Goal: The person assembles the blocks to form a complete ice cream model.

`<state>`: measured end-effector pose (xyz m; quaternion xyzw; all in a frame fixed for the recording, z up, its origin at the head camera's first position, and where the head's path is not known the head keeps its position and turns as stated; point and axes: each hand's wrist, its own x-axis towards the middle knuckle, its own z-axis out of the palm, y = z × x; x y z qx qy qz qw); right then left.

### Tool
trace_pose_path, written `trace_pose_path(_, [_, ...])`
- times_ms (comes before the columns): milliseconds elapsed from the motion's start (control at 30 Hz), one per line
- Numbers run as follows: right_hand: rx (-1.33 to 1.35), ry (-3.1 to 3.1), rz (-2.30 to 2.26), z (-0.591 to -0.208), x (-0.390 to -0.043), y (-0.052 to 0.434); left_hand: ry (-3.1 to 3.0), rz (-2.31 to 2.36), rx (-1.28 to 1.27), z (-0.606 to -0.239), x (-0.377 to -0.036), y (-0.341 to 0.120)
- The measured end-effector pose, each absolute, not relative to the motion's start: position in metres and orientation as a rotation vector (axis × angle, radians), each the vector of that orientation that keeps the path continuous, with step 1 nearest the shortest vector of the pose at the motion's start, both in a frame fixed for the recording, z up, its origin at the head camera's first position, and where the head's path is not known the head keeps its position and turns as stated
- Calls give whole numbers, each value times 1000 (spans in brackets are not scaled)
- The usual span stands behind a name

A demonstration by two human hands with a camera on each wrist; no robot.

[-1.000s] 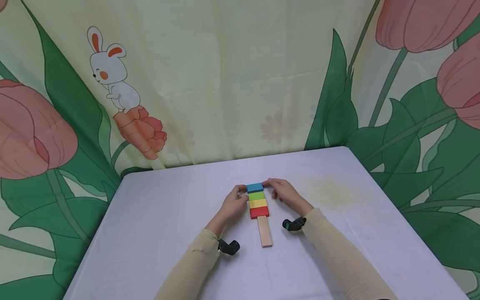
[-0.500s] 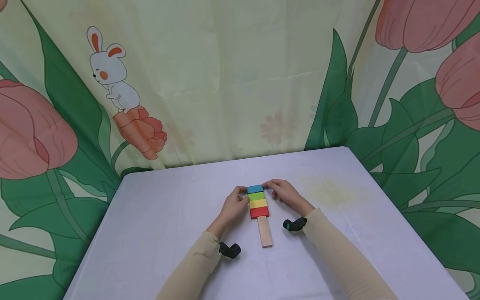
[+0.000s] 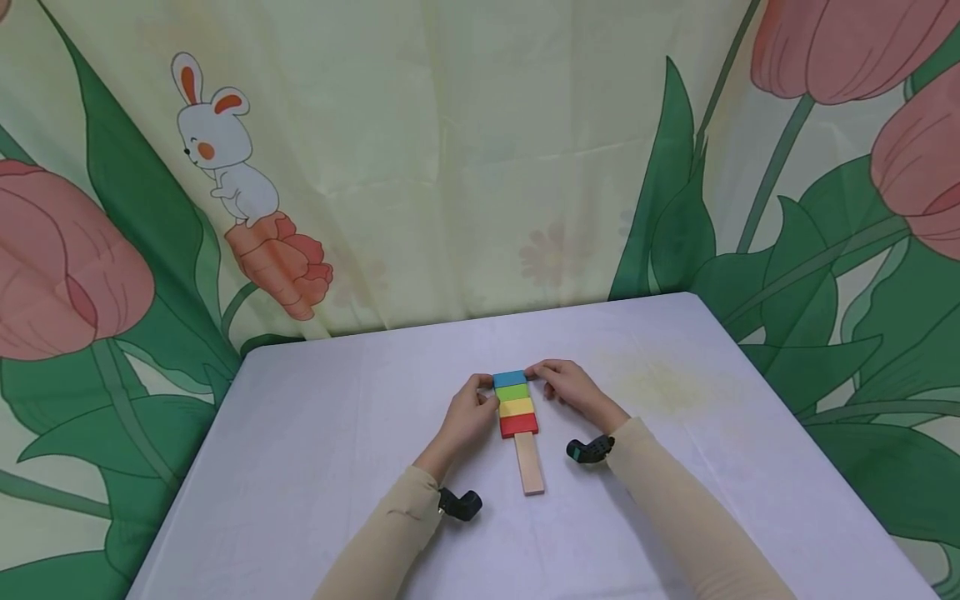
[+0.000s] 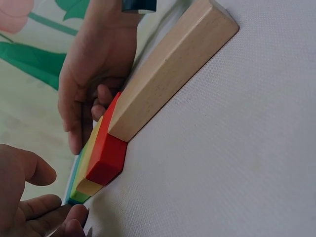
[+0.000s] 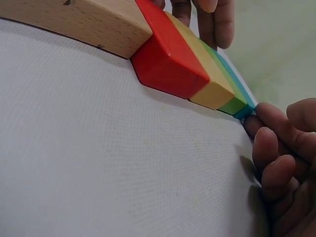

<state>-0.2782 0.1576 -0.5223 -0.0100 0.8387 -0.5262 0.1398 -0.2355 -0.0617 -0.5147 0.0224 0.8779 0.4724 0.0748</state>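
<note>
A row of flat blocks lies on the white cloth in the head view: a blue block (image 3: 509,379) at the far end, then a green block (image 3: 512,392), a yellow block (image 3: 516,407) and a red block (image 3: 519,425). A plain wooden bar (image 3: 528,463) abuts the red one and points toward the person. My left hand (image 3: 467,417) touches the blue block's left end, its thumb beside the green block. On the opposite side, my right hand (image 3: 576,390) touches the blue block's right end with the index finger. In the right wrist view the red block (image 5: 170,59) adjoins the yellow block (image 5: 210,81).
The table (image 3: 315,467) has a white cloth with a faint yellowish stain (image 3: 663,383) at the right. Behind it hangs a curtain (image 3: 450,167) printed with tulips and a rabbit. A black wrist camera (image 3: 460,504) sits on the left wrist, another black camera (image 3: 590,450) on the right.
The blue block has slid slightly toward the person, against the green block. Both hands have shifted a little the same way with it; the other blocks look unmoved.
</note>
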Motion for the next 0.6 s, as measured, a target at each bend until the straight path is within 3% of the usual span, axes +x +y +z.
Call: trace_pose_path(600, [0, 2548, -1493, -514, -261, 156, 2653, 1372, 140, -509, -225, -77])
